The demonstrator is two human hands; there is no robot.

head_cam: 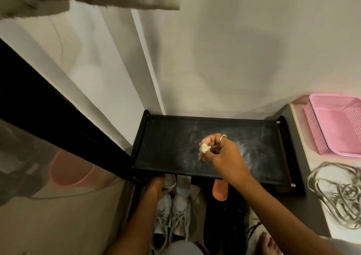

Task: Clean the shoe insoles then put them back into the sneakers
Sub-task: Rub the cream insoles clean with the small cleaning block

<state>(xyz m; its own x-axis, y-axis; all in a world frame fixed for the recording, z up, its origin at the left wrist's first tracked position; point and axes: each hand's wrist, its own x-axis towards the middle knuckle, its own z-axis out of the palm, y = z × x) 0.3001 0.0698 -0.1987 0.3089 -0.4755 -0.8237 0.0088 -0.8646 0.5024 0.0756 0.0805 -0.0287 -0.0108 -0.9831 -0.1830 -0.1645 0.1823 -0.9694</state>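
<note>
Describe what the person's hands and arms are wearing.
Both forearms are bare, with no sleeves or gloves in view. The right hand wears a thin silver-coloured ring on one finger. The left hand shows no jewellery, though it is partly hidden.

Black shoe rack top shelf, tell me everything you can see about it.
The top shelf is a flat black rectangle, seemingly fabric stretched between black side rails, with metal bolt ends on its right side. Whitish dusty smears cover its middle and right part. It stands level against the wall, in a corner. The right hand is above it, pinching a small crumpled pale wad; contact with the surface cannot be told. The left hand reaches beneath its front edge.
</note>
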